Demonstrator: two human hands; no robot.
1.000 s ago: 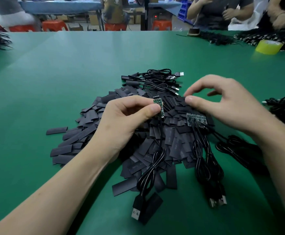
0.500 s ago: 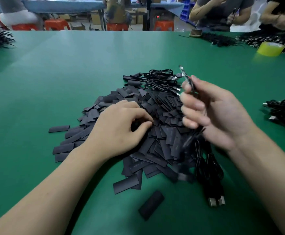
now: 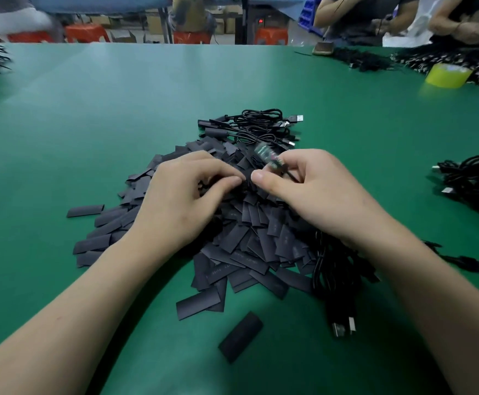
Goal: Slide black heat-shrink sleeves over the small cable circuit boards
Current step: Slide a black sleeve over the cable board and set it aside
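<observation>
A heap of flat black heat-shrink sleeves [image 3: 249, 238] lies on the green table [image 3: 90, 124]. My right hand [image 3: 315, 192] pinches a small green circuit board [image 3: 266, 155], blurred, with its black cable trailing under the palm. My left hand [image 3: 187, 195] rests on the heap, thumb and fingers closed on a black sleeve at the top; the sleeve itself is mostly hidden by the fingers. The two thumbs nearly touch. One rounder sleeve [image 3: 241, 336] lies alone near me.
Coiled black USB cables [image 3: 261, 124] lie behind the heap, more cables [image 3: 335, 280] under my right forearm and a bundle [image 3: 471, 183] at the right edge. A yellow tape roll [image 3: 446, 75] and other people's hands and cable piles are at the far right.
My right hand lowered the circuit board from upright toward my left hand. My left hand shifted up the heap and pinched at a sleeve. The thumbs came together.
</observation>
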